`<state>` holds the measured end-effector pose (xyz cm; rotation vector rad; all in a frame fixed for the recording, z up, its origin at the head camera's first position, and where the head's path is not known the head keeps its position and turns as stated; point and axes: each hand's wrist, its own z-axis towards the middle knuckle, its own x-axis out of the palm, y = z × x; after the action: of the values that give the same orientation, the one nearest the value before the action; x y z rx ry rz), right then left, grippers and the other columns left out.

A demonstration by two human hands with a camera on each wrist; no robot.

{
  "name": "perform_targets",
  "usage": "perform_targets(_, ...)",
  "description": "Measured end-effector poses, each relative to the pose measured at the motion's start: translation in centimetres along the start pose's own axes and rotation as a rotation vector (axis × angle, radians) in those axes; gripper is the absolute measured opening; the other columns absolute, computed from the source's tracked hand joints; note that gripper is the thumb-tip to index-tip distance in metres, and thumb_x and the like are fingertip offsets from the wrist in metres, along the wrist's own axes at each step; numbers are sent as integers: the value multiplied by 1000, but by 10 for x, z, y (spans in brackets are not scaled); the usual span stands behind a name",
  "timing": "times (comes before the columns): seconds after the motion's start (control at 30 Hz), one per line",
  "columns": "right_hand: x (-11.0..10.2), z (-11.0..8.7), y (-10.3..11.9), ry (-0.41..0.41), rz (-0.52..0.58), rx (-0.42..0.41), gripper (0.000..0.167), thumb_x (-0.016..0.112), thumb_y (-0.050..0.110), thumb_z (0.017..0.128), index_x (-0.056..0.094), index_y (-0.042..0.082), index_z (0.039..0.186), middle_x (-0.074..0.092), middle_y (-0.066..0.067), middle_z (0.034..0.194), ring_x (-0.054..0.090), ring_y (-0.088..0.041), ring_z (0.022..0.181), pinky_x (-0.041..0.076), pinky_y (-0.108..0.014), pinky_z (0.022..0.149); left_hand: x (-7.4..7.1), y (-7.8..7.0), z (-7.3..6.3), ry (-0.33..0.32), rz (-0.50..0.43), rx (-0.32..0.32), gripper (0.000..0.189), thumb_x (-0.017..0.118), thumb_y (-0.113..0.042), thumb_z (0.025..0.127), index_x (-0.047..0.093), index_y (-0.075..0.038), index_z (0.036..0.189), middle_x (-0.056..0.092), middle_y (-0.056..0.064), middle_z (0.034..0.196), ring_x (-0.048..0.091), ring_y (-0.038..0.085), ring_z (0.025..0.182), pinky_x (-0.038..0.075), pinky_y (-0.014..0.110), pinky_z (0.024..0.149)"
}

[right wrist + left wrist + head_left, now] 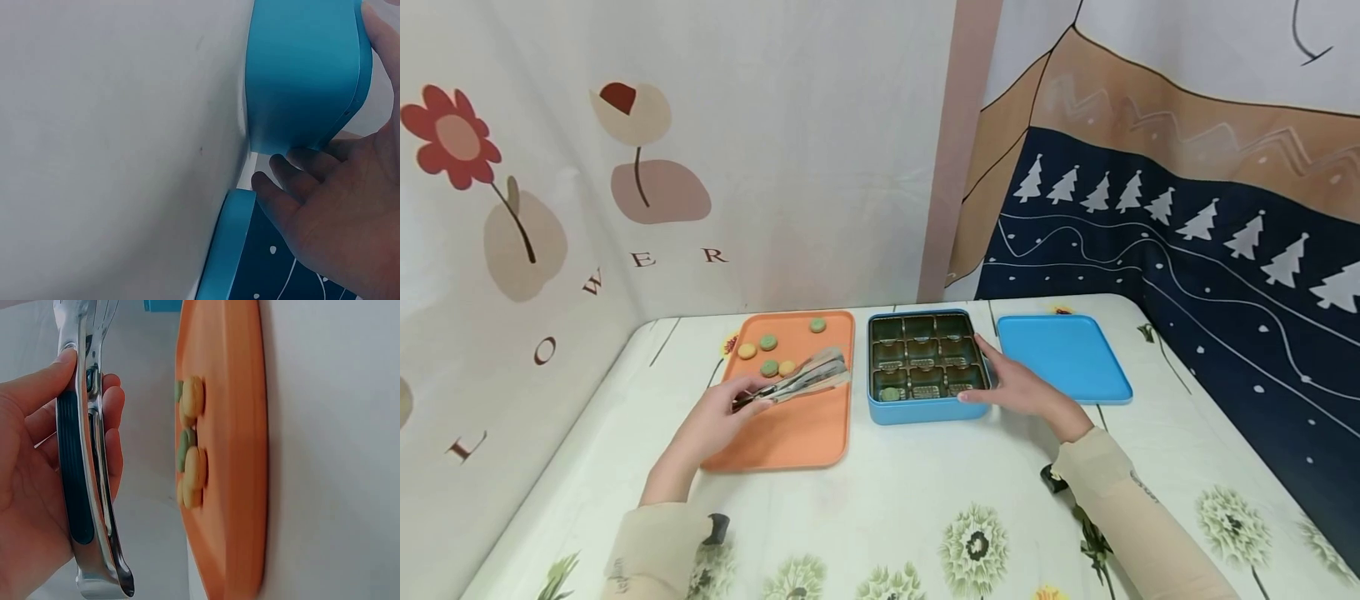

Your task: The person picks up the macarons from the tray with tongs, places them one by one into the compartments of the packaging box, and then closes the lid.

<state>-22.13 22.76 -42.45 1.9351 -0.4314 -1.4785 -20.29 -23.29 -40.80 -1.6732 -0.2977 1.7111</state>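
My left hand (pixel 726 414) grips a pair of metal tongs (pixel 76 462) with dark handle inlays. The tongs' tips point right, above the orange tray (pixel 797 433), and hold nothing visible. On that tray lie several macarons, among them a green macaron (pixel 817 325) and a yellow macaron (pixel 747 351). My right hand (pixel 1018 387) rests at the right side of a blue box (pixel 925 412), thumb on its front rim and fingers extended along the side. Inside the box is a dark divided insert (pixel 922 352). One green macaron (pixel 890 394) sits in its front left compartment.
A flat blue lid (pixel 1063 358) lies to the right of the box, behind my right forearm. The table (pixel 880 492) wears a flower-print cloth. Printed curtains (pixel 820 167) hang along its back and sides.
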Motion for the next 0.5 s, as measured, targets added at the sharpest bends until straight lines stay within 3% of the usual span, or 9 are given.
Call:
perform_targets(0.13, 0, 0, 0, 2, 3, 0, 115, 72, 59, 84, -4, 19, 161, 14, -22, 166, 27, -48, 147, 35, -66, 108, -5, 5, -5, -13, 12, 2, 30, 64, -27, 98, 66, -11, 124, 67, 4, 98, 52, 15, 81, 43, 27, 71)
perform_targets(0.5, -1, -1, -1, 3, -8, -7, 116, 71, 60, 84, -4, 16, 161, 13, -23, 166, 28, -49, 146, 36, -65, 107, -12, 19, -19, -35, 41, -43, 34, 64, -26, 98, 64, -4, 125, 68, 8, 101, 55, 12, 85, 47, 27, 72)
